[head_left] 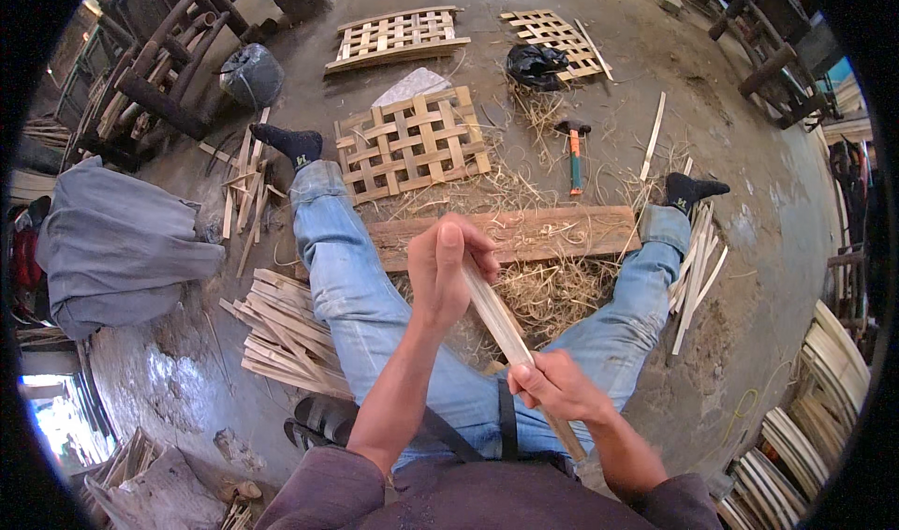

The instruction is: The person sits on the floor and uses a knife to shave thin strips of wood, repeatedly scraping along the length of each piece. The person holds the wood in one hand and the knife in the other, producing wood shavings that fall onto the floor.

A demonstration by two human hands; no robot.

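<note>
Between my legs I hold a pale wooden slat (498,316), which slants from upper left to lower right; it may be a few thin strips stacked together. My left hand (442,266) is closed round its far end, the fingers curled over it. Nearer my lap, my right hand (560,386) grips the same slat with the thumb along the top, and its near end sticks out below. Beyond my left hand a brown wooden board (562,233) lies across the floor between my shins, with curly shavings (552,296) heaped in front of it.
Woven slat panels (412,146) lie ahead, beside a hammer (575,160) and a black plastic bag (536,66). Loose slats are piled by my left thigh (290,338) and right shin (695,268). Grey cloth (126,244) drapes something at left. Curved strips (796,446) stand at right.
</note>
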